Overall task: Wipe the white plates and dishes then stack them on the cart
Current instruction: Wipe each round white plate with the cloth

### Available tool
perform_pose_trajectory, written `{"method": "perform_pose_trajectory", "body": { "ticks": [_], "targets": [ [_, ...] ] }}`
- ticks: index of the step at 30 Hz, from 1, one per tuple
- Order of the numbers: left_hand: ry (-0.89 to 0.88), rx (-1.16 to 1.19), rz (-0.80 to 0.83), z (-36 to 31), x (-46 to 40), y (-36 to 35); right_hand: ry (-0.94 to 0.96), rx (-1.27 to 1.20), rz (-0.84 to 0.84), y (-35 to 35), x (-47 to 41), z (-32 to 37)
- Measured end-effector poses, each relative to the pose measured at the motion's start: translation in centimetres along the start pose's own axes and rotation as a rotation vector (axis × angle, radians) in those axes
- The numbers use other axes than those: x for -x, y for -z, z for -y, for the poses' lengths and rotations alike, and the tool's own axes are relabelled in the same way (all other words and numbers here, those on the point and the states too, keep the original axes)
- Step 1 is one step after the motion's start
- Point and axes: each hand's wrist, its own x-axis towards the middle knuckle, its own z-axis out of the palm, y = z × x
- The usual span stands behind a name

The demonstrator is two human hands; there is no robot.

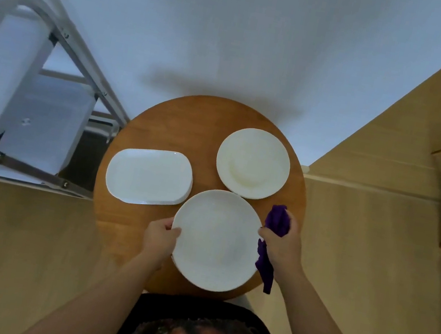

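A large round white plate (215, 239) lies at the near side of a round wooden table (173, 126). My left hand (160, 236) grips its left rim, thumb on top. My right hand (282, 244) holds a purple cloth (277, 221) at the plate's right edge, with the cloth's tail hanging down below the hand. A smaller round white plate (253, 163) sits at the far right of the table. A stack of white oblong dishes (149, 175) lies at the left. The cart (31, 115) stands left of the table.
The cart has a grey metal frame and pale shelves, its corner close to the table's left edge. A white wall rises behind the table. Wooden panelling and drawer fronts (418, 172) run along the right. Light wood floor surrounds the table.
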Motion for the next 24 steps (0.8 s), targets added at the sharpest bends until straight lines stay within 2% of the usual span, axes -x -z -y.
{"method": "perform_pose_trajectory", "body": {
  "ticks": [5,12,17,21,24],
  "targets": [
    [-0.235,-0.426,-0.160,0.4,-0.2,-0.1,0.007,0.037,0.009,-0.4,-0.6,0.0],
    [-0.183,-0.667,-0.165,-0.3,-0.7,-0.3,0.029,0.113,0.075,-1.2,-1.7,0.8],
    [-0.149,-0.787,-0.202,-1.0,-0.4,-0.3,0.025,0.139,0.134,-1.6,-2.2,1.1],
    [-0.255,-0.736,-0.222,-3.3,-1.3,-1.3,0.013,0.138,0.132,-1.6,-3.0,1.4],
    [-0.351,-0.660,-0.138,-6.2,-3.1,-3.0,0.001,0.119,0.126,-1.5,-3.9,1.9]
  ]
}}
